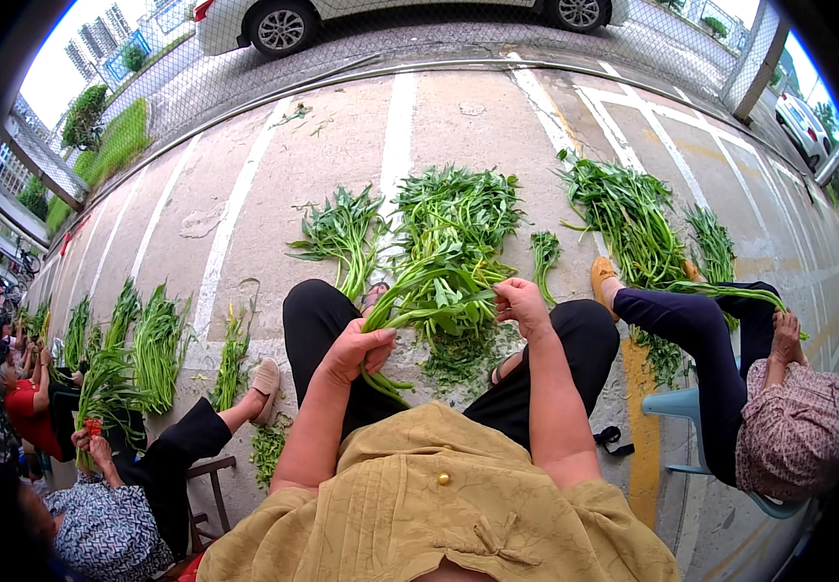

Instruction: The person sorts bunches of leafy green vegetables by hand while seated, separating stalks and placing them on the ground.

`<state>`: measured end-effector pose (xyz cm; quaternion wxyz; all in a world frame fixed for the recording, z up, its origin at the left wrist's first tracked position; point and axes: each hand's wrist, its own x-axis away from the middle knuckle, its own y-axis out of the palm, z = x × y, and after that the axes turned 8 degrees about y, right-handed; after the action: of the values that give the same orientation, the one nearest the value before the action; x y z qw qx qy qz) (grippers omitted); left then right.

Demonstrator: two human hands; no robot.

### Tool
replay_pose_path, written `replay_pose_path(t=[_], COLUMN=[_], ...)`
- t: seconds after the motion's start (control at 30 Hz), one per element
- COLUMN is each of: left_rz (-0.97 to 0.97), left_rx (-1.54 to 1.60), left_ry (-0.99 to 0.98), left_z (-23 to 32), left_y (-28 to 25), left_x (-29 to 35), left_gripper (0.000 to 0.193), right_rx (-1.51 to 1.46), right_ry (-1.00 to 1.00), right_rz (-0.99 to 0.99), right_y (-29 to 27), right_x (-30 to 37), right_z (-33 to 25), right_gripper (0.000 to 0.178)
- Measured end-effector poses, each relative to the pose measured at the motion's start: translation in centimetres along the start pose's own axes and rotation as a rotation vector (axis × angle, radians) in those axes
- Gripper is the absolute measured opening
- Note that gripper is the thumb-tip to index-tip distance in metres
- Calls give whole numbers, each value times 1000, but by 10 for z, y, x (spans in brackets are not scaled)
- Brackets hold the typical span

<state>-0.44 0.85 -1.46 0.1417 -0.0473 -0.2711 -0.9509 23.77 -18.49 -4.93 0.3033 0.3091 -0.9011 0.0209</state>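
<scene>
The left hand point(356, 351) of the seated person is closed around a leafy green bunch point(410, 303), fingers wrapped over the stems, whose cut-looking ends stick out below the fist. The right hand point(524, 306) has its thumb and fingertips drawn together at the bunch's right end, apparently pinching a leaf or shoot; exactly how much is caught there is too small to tell. The bunch is held above the ground between the knees, in front of a large pile point(458, 209) of the same greens. If the left fingers loosened, stems could slide out and mix with that pile; a hard tug from the right could snap a tender stem or tear the leaves. Loose leaf scraps point(463, 359) lie near the feet, where a shifting foot could crush them. Farther out, a smaller bunch point(337, 231) lies to the left of the pile and a little sprig point(545, 254) to its right, close enough to get muddled. On the right, a co-worker on a blue plastic chair point(674, 402) holds long stems point(735, 290); on the left, another holds an upright leafy bundle point(107, 386). At the far side, a white car point(410, 12) stands beyond a mesh fence.
</scene>
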Motion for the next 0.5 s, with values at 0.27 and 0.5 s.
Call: replay_pose_path(t=[0.27, 0.5], left_rz=[80, 38], left_rx=[-63, -123], left_ry=[-36, -56], left_z=[4, 2], left_y=[15, 16], left_x=[-3, -5], left_gripper=[20, 21], right_rx=[-266, -433], right_ry=[95, 156], right_rz=[165, 323], right_y=[7, 16], right_x=[-17, -17], right_z=[20, 26], right_gripper=[11, 10])
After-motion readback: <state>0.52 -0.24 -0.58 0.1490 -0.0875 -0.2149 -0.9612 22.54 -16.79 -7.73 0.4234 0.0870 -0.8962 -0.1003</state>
